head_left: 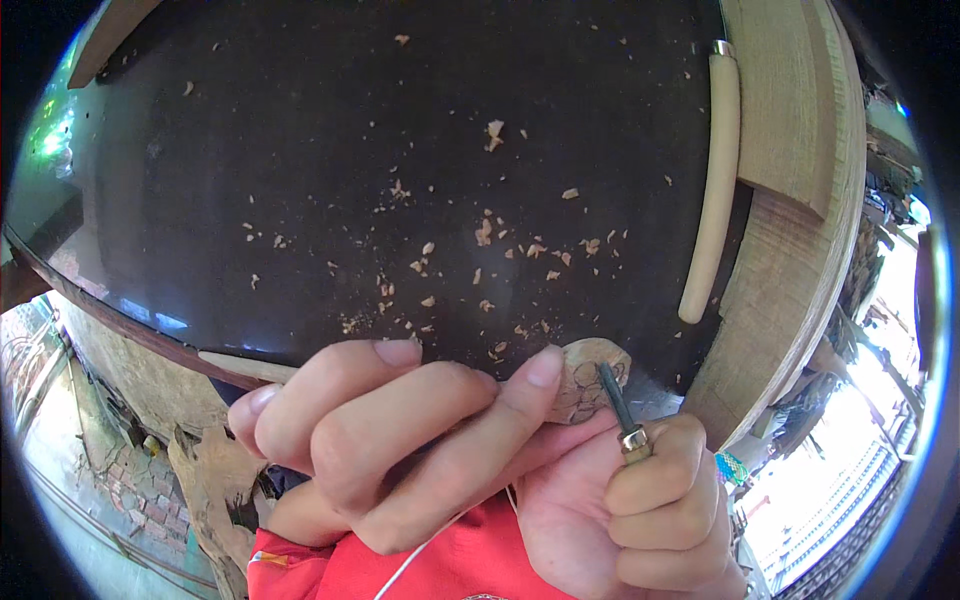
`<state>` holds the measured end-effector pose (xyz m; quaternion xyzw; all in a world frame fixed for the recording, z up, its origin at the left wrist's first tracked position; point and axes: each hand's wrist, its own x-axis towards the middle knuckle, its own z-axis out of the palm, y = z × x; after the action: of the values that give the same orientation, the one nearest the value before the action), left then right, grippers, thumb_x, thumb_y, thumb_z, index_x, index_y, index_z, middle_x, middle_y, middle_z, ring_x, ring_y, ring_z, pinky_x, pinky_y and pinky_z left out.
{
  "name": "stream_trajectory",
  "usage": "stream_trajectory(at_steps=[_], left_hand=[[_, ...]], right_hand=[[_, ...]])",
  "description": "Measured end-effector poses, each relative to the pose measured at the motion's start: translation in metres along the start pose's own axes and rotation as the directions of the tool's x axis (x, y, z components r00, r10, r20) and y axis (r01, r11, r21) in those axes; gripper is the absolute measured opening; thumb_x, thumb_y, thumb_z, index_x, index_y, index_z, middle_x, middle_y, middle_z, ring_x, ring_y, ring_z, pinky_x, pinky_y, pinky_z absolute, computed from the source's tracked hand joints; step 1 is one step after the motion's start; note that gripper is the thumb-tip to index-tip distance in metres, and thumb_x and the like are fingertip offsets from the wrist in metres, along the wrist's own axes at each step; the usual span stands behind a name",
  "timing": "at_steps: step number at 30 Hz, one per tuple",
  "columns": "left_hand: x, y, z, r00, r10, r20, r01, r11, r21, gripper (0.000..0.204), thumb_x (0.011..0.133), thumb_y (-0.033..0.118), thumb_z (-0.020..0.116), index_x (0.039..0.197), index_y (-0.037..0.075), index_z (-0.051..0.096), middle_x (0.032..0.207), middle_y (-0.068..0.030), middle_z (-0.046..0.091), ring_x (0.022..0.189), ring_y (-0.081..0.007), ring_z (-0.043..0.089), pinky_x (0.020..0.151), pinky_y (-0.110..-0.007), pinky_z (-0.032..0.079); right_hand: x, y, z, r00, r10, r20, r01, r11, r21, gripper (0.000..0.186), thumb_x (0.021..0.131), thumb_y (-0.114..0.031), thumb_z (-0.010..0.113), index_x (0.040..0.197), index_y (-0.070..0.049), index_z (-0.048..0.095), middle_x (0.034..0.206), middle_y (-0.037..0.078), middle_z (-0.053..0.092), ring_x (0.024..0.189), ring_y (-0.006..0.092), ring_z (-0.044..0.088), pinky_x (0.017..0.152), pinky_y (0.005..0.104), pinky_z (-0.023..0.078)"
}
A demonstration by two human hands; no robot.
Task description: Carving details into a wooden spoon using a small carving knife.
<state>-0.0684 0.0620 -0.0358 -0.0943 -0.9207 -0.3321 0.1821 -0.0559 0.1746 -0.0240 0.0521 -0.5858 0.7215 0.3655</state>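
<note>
A small pale wooden piece [588, 372] with dark curved lines on its face sits at the table's near edge. My left hand [420, 430] has its fingers curled, and one digit presses the piece's left side; part of its grip is hidden. My right hand [650, 510] is closed around the handle of a carving chisel [620, 400], its fingers wrapped below the metal ferrule. The dark blade slants up and left, its tip over the face of the piece. The right thumb lies along the piece's lower edge.
The dark tabletop [300, 120] is scattered with wood shavings [484, 232]. A wooden-handled tool [712, 190] lies at the right, beside stacked boards [785, 110]. A pale stick [245, 366] shows behind my left fingers. A white cord [425, 550] hangs across my red shirt.
</note>
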Motion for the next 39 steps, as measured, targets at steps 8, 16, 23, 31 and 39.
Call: stream_trajectory(at_steps=[8, 16, 23, 31, 39], left_hand=[[-0.002, -0.001, -0.006, 0.996, -0.045, 0.077, 0.048, 0.998, -0.035, 0.061, 0.059, 0.047, 0.093, 0.110, 0.021, 0.074, 0.093, 0.0014, 0.054, 0.088, -0.0195, 0.050, 0.079, -0.036, 0.043], [-0.002, -0.008, 0.000, 0.998, 0.017, 0.064, -0.016, 1.000, -0.007, 0.049, 0.063, 0.039, 0.094, 0.104, 0.018, 0.075, 0.091, 0.0003, 0.057, 0.091, -0.0217, 0.055, 0.089, -0.036, 0.038], [-0.001, -0.005, 0.003, 0.999, -0.030, 0.028, 0.031, 0.998, -0.048, 0.058, 0.057, 0.042, 0.098, 0.105, 0.021, 0.072, 0.093, 0.0014, 0.053, 0.086, -0.0191, 0.053, 0.083, -0.034, 0.040], [-0.003, -0.003, 0.003, 0.999, -0.034, 0.037, 0.036, 0.998, -0.060, 0.064, 0.057, 0.046, 0.097, 0.109, 0.023, 0.070, 0.095, 0.0011, 0.050, 0.084, -0.0178, 0.047, 0.077, -0.033, 0.039], [0.003, 0.005, -0.008, 0.988, -0.093, 0.124, 0.100, 0.994, -0.048, 0.064, 0.058, 0.049, 0.095, 0.110, 0.023, 0.070, 0.092, 0.0020, 0.048, 0.081, -0.0159, 0.043, 0.075, -0.033, 0.036]], right_hand=[[0.006, 0.007, -0.004, 0.954, -0.096, 0.283, 0.077, 0.994, 0.076, 0.041, 0.107, -0.040, 0.043, 0.073, -0.018, 0.042, 0.060, -0.003, 0.040, 0.050, 0.0125, 0.034, 0.051, 0.0342, 0.031], [0.002, 0.028, 0.008, 0.994, -0.084, 0.065, 0.071, 0.981, 0.180, 0.031, 0.089, -0.015, 0.062, 0.065, -0.012, 0.042, 0.053, 0.002, 0.046, 0.045, 0.0114, 0.043, 0.048, 0.0304, 0.040], [0.011, 0.029, 0.001, 0.964, -0.239, 0.115, 0.204, 0.945, 0.254, 0.039, 0.108, -0.039, 0.042, 0.076, -0.017, 0.042, 0.064, -0.005, 0.036, 0.053, 0.0107, 0.031, 0.053, 0.0317, 0.028], [0.009, 0.018, -0.011, 1.000, -0.011, 0.026, 0.001, 0.941, 0.337, 0.036, 0.105, -0.032, 0.048, 0.072, -0.018, 0.039, 0.063, -0.006, 0.034, 0.053, 0.0087, 0.032, 0.057, 0.0280, 0.027], [0.012, 0.022, -0.027, 0.987, -0.073, 0.145, 0.015, 0.930, 0.368, 0.034, 0.107, -0.030, 0.053, 0.078, -0.019, 0.040, 0.068, -0.007, 0.035, 0.053, 0.0077, 0.030, 0.051, 0.0271, 0.024]])
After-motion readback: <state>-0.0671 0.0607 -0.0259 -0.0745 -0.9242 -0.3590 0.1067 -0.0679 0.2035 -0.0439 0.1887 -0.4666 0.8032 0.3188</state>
